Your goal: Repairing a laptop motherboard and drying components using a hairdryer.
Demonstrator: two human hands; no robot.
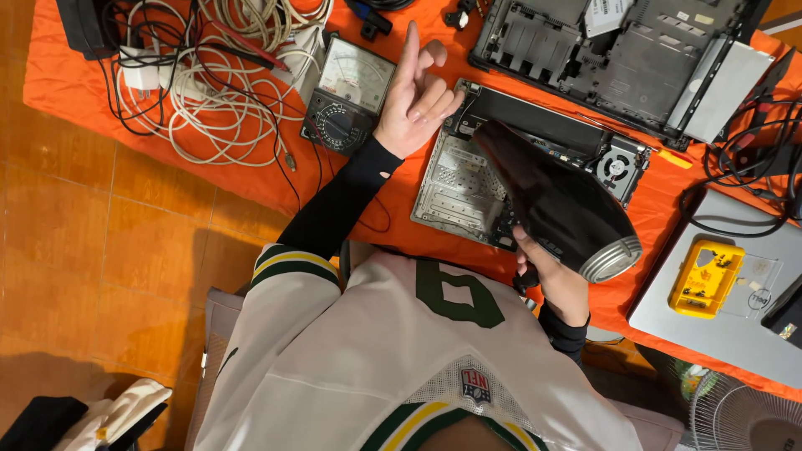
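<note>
White dial face on black multimeter (347,92) upper left, white sticker (603,12) on laptop chassis (618,63) top

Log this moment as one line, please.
left hand: free, above multimeter | right hand: gripping hair dryer over open laptop base
</note>
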